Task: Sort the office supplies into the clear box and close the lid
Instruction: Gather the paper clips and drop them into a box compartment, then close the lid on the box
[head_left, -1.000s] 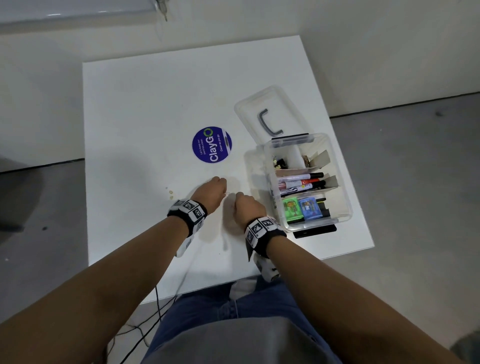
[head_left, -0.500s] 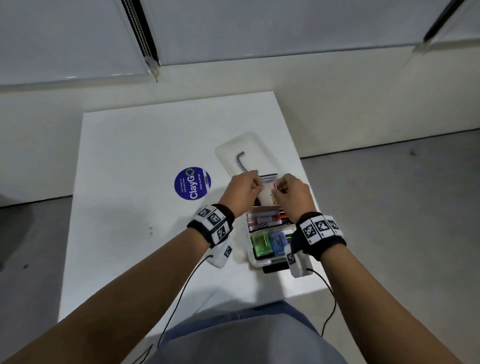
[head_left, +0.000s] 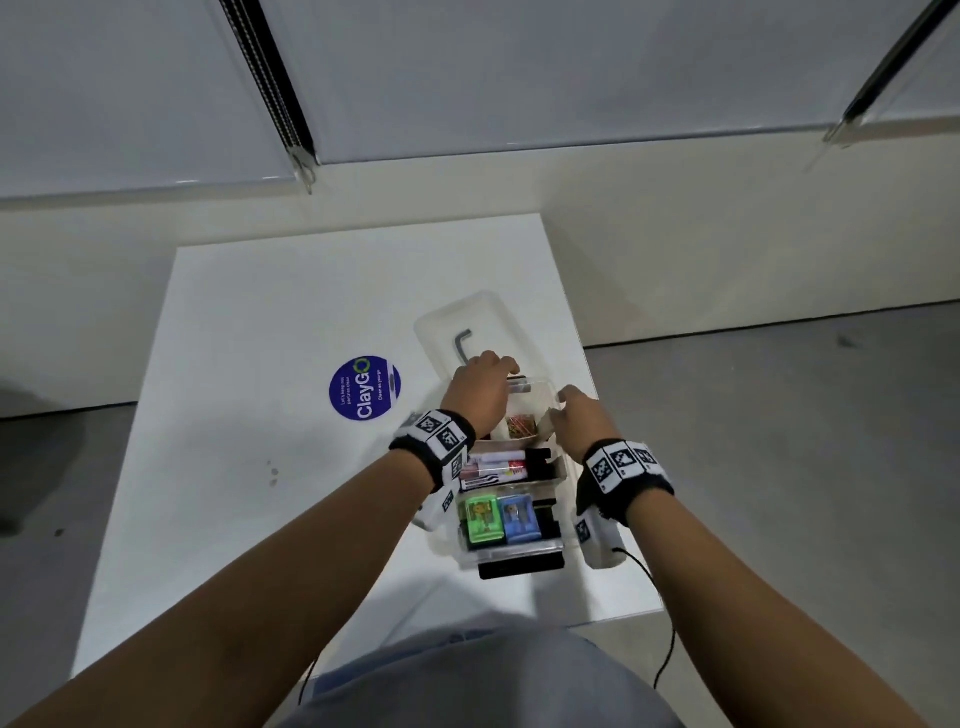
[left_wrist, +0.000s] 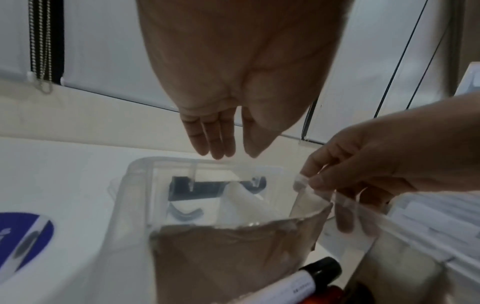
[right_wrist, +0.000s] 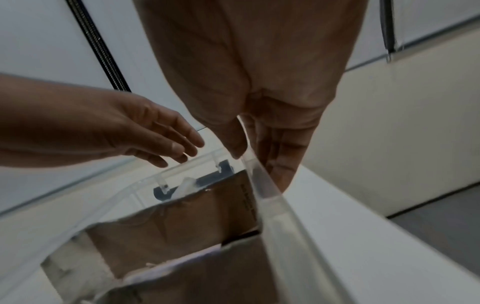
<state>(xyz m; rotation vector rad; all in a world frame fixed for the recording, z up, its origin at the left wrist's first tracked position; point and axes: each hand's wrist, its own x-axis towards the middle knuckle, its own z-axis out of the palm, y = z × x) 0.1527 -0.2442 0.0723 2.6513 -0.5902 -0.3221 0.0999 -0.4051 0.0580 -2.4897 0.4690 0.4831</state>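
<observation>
The clear box (head_left: 519, 554) stands open near the table's right edge, its lid (head_left: 467, 322) lying flat behind it. Cardboard dividers (left_wrist: 233, 246) split it. Markers (head_left: 493, 465) fill the middle part, a green sharpener (head_left: 483, 519) and a blue one (head_left: 519, 517) the near part, and coloured paper clips (head_left: 522, 427) the far part. My left hand (head_left: 480, 387) hovers over the far rim with straight fingers (left_wrist: 215, 133), holding nothing. My right hand (head_left: 576, 421) pinches the box's right rim (right_wrist: 259, 185), thumb inside and fingers outside.
A round blue ClayGo sticker (head_left: 365, 387) lies on the white table (head_left: 260, 415) left of the box. The box's black clasp (head_left: 519, 566) juts toward me. The table's right edge runs close beside the box, with grey floor (head_left: 779, 467) beyond. A wall stands behind.
Both hands went from the table in front of me up to the box's far part. Half a second ago they were together above it; now the left is open and the right is on the rim.
</observation>
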